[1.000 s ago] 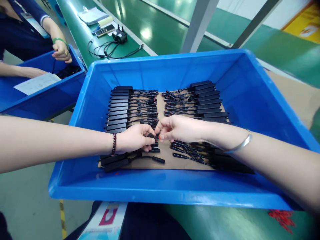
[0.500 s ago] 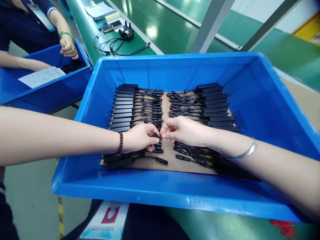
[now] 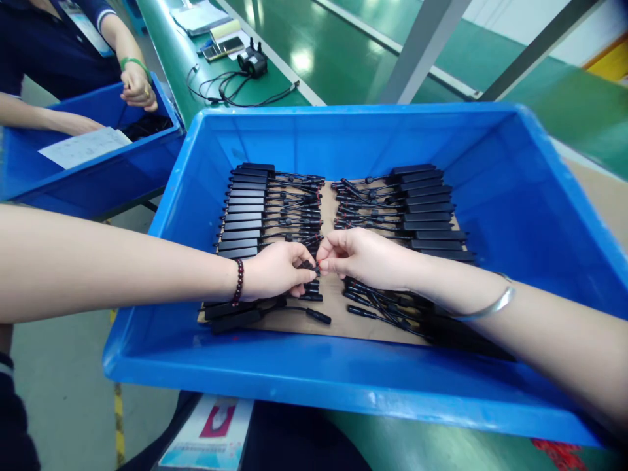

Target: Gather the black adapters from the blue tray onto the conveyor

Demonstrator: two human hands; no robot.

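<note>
My left hand (image 3: 282, 269) pinches a black cable connector (image 3: 308, 265) over the left row of parts. Fingertip to fingertip with it, my right hand (image 3: 346, 255) closes on a small red piece (image 3: 320, 263) at the connector's end; most of this piece is hidden. Below and around both hands, black box-shaped adapters with short cables lie in two rows, a left row (image 3: 244, 216) and a right row (image 3: 426, 203), their connectors facing the middle. A brown cardboard sheet (image 3: 338, 327) shows between the rows.
A large blue bin (image 3: 294, 366) surrounds the parts. At the left a co-worker's hand (image 3: 138, 88) is over another blue bin (image 3: 88, 190) with a paper (image 3: 81, 147). Cables, a phone (image 3: 223, 48) and black plugs (image 3: 252, 60) lie behind. Red pieces (image 3: 559, 453) lie at lower right.
The whole view has shifted slightly, so the bins sit a little further right. Both my hands keep the same pinch at the connector.
</note>
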